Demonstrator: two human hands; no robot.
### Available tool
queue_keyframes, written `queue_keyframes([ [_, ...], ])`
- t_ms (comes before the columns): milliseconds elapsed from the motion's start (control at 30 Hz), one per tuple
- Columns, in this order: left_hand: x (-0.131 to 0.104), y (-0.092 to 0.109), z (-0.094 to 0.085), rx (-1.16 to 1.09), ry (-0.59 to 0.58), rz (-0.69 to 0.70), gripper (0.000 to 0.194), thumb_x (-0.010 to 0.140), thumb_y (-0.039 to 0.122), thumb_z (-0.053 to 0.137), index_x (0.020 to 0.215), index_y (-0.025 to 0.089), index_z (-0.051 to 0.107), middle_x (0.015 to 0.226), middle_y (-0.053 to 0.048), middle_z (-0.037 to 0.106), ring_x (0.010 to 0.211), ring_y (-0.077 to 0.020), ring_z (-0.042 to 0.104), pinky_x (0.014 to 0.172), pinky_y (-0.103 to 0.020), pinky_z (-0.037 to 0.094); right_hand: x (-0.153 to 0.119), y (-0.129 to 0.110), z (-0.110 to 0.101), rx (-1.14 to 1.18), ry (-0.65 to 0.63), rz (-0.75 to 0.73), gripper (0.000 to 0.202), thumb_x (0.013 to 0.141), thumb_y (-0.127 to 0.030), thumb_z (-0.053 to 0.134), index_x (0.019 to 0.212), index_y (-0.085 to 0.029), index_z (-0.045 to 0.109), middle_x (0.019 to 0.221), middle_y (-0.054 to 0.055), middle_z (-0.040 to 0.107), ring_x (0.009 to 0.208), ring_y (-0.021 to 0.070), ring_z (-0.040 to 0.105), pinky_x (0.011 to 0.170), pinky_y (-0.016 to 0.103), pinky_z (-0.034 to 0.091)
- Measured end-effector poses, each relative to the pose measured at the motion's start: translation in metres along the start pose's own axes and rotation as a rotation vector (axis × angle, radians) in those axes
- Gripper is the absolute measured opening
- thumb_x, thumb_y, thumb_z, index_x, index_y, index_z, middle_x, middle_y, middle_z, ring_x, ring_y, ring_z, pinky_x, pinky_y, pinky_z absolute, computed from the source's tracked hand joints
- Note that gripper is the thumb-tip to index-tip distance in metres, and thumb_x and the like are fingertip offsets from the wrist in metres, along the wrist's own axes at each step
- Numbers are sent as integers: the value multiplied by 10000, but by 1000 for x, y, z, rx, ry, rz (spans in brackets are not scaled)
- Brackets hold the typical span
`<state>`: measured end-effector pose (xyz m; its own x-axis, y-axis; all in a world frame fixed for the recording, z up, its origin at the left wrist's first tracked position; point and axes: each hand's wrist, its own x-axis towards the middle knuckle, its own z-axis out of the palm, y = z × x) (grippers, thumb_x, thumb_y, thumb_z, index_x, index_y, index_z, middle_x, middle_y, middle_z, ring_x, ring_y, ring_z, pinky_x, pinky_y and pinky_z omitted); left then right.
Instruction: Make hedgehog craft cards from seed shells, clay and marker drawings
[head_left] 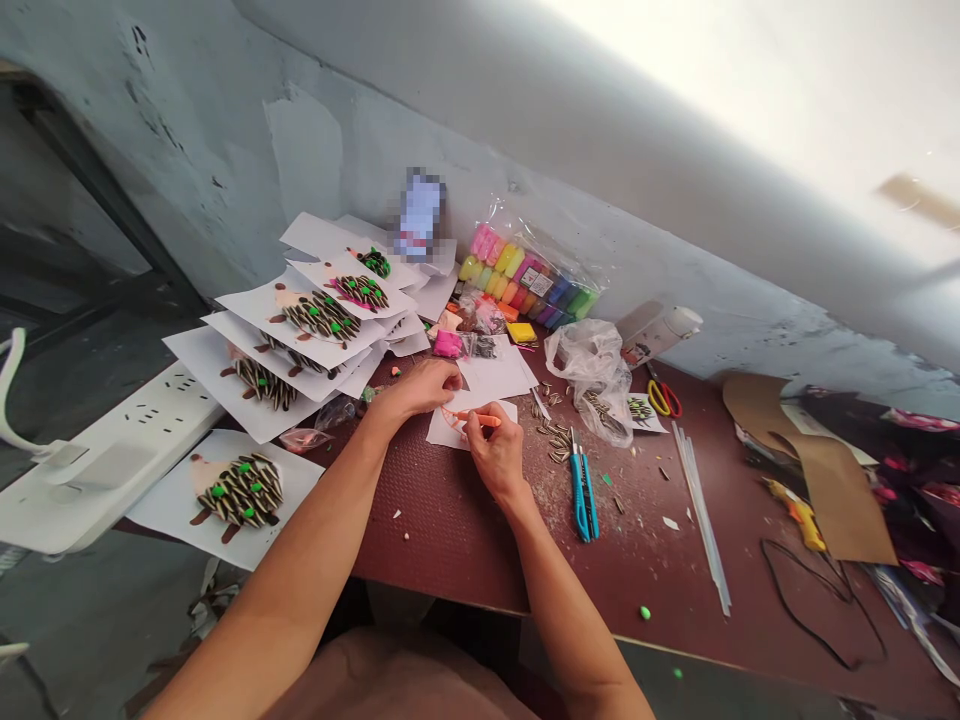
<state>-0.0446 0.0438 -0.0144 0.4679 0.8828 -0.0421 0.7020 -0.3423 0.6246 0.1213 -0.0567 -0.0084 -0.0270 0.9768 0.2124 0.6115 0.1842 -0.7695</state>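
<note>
My right hand (497,455) grips an orange pen (486,420), its tip end over a small white sheet of paper (442,434). Orange lines show on that sheet, partly covered by my hands. At the sheet's upper left edge rests my left hand (424,386), its fingers curled in and closed. Whether anything is between those fingertips is hidden. Just behind lie more white sheets (499,372). To the right of my right hand are loose striped sunflower seeds (555,443) and a blue-handled tool (582,490).
Papers bearing seed-covered hedgehog figures (319,315) are stacked at left, near a power strip (112,455). Behind stand a phone (420,215) and a pack of coloured clay (532,275). Rightward lie a plastic bag (596,375), scissors (664,397), glue sticks (701,520) and a glue gun (804,518).
</note>
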Motion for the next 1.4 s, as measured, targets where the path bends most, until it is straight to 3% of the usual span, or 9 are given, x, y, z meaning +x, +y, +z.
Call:
queue_keyframes([
  [333,0,1,-1,-4,-6,-11,279,714,84,590,914,165,766,912,-68,766,849,-212,676,729,-270,475,-1,-3,1,36,-1,-12,269,940,-378,507,780,-208,640,683,15,681,531,127,508,529,254,373],
  [667,0,0,0,2,-12,1,289,722,87,582,931,161,767,915,-68,765,849,-211,675,699,-269,453,-2,-2,0,2,31,-2,284,935,-379,501,723,-213,591,612,-18,587,514,119,441,535,255,342],
  [1233,0,2,-2,15,-26,-3,284,729,76,587,934,154,767,929,-72,768,848,-209,668,697,-259,452,-1,-3,2,-8,9,11,262,924,-377,497,730,-219,573,613,-14,614,511,117,462,527,246,341],
  [1400,0,1,-1,15,-14,0,290,735,78,581,939,158,771,930,-75,771,843,-205,670,711,-259,462,-2,-5,2,69,8,4,272,919,-390,503,709,-224,551,677,16,683,522,121,485,529,252,359],
])
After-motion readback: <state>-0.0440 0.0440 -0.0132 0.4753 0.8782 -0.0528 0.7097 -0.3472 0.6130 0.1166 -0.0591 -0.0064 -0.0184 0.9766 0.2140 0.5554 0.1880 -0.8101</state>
